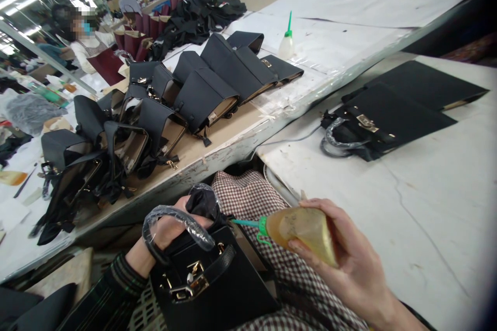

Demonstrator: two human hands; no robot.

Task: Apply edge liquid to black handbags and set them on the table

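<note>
A black handbag (221, 284) with gold hardware lies tilted on my lap. Its plastic-wrapped handle (182, 217) loops over my left hand (171, 230), whose fingers close on dark fabric (204, 204) at the bag's opening; part of that hand is hidden. My right hand (349, 248) is wrapped round a squeeze bottle (295, 230) of yellowish liquid with a green cap. Its thin green nozzle (244, 222) points left, with the tip close to the bag's top edge and the dark fabric. Whether the tip touches them I cannot tell.
Several black bags (205, 93) crowd the workbench (221, 145) ahead. Another squeeze bottle (286, 45) stands beyond them. On the white table (427, 207) to my right lie black bags with a wrapped handle (341, 139). A person (93, 49) holds a dark red piece at the far left.
</note>
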